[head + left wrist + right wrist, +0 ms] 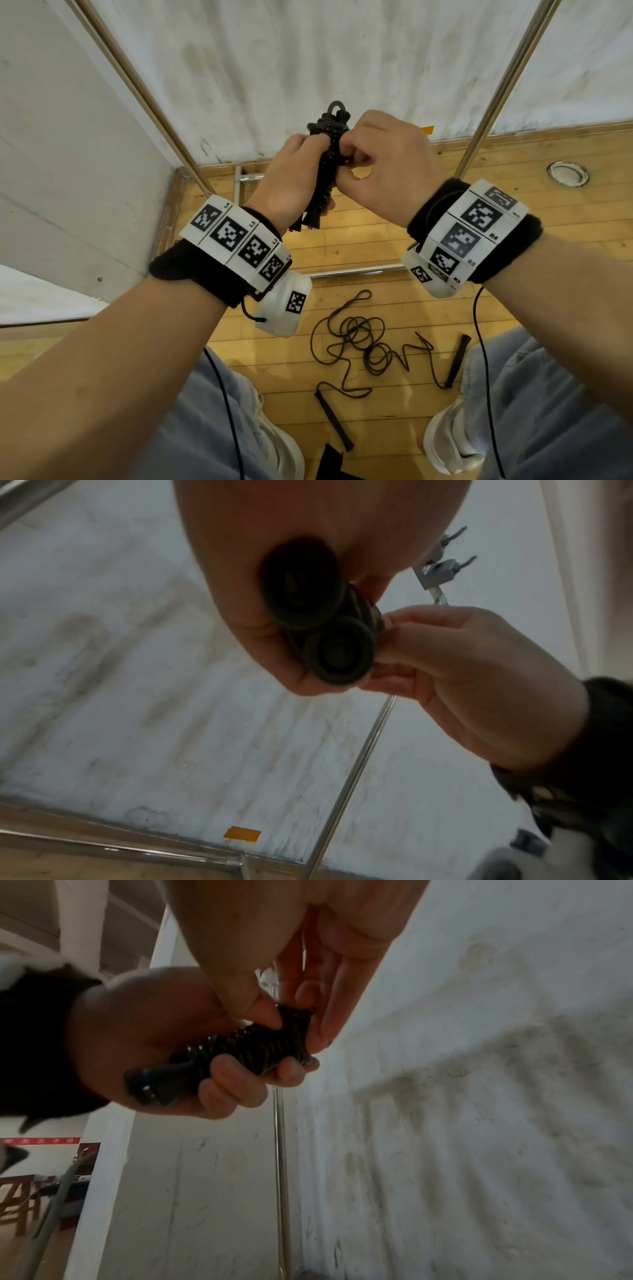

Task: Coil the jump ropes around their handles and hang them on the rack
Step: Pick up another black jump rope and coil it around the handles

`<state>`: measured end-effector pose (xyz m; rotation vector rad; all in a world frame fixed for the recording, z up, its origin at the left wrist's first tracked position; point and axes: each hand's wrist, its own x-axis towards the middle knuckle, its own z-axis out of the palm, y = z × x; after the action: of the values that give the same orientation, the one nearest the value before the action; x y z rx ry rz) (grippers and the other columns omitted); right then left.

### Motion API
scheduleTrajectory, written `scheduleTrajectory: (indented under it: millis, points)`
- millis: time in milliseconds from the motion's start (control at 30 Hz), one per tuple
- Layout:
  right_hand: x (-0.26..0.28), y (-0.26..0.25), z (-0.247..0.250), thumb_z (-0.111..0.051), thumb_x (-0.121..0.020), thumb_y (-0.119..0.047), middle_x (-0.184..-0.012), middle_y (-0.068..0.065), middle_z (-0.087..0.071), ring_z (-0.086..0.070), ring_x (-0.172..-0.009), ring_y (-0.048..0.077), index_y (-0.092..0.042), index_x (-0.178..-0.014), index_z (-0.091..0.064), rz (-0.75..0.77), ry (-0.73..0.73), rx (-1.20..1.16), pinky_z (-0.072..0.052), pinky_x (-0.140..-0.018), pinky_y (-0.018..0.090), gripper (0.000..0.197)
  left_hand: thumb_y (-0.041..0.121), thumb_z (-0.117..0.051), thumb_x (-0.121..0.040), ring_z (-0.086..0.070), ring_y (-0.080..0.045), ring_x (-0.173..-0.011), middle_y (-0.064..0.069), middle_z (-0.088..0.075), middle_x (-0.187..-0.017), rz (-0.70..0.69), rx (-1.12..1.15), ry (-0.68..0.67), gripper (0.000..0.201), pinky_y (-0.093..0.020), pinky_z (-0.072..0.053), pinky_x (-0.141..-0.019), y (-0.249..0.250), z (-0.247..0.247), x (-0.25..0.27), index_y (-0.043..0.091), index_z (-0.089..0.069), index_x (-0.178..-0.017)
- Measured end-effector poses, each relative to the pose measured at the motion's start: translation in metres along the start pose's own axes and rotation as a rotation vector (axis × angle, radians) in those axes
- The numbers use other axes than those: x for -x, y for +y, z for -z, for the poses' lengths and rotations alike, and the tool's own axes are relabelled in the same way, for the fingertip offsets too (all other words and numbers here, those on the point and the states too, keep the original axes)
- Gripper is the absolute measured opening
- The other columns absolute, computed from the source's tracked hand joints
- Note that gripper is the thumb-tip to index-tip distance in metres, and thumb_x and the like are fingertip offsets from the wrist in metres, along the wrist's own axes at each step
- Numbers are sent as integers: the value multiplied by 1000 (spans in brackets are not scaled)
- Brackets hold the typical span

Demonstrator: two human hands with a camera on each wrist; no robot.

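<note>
Two jump ropes are in play, and only one is nearly dealt with. Nearest the person's feet, at about six o'clock on the wooden floor [513, 212], the loose rope [363, 339] lies in a thin dark tangle, its slim black handles apart at either end; it has yet to be coiled. Higher, at chest level, the left hand [291, 178] is wrapped tight around the coiled rope [325, 178], a stubby black bundle of ridged, close-wound turns over two round-ended handles. The right hand [387, 171] pinches the bundle's upper end between thumb and fingertips, apparently tucking the last bit of cord; a small loop pokes out at twelve o'clock. Hanging is still to come. Beyond, shiny metal poles of the rack [507, 85] slant up at eleven and one o'clock before a scuffed white wall [308, 68].
</note>
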<state>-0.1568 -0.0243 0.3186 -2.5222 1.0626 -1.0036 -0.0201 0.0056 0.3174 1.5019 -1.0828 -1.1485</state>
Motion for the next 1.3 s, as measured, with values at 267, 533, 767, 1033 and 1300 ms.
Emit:
scheduleTrajectory:
  millis: [267,533,767,1033,1300]
  points:
    - [1,5,-3,-58,-79,-12,-87,12,-61,-59,-70,22,-2,-85,-66,27,155,-20,-54,-66,39,15,28,-42,-87,-57,-25,-52,-20,-56,-92,-12,132,-24,44,-35,-49,-52,2,-9,7,0,-44,-121]
    - [-2,3,-6,-66,-82,-19,-66,-10,-67,-66,-60,10,-21,-76,-72,-407,32,-609,-56,-63,22,9,17,-37,-101,-59,-18,-68,-4,-60,-89,-198,-113,54,16,-34,-51,-60,-4,-2,11,20,-36,-117]
    - [-8,1,-12,-59,-80,-18,-40,-9,-50,-53,-44,16,-16,-60,-59,-638,115,-767,-49,-53,30,20,29,-40,-92,-54,-12,-50,4,-59,-74,-317,-159,191,19,-25,-44,-46,-3,-9,11,20,-47,-107]
    - [-12,19,-9,-49,-87,-11,-59,4,-49,-56,-46,18,-10,-74,-56,-741,88,-915,-50,-54,29,15,38,-48,-85,-57,-20,-48,-1,-60,-73,-302,-34,127,15,-32,-45,-45,2,-16,14,24,-49,-92]
    - [-12,4,-15,-47,-96,-11,-61,3,-56,-55,-49,14,-7,-90,-68,-545,19,-858,-51,-53,27,22,21,-61,-88,-58,-20,-47,-1,-63,-69,-253,-42,200,19,-29,-47,-44,4,-5,3,11,-53,-102]
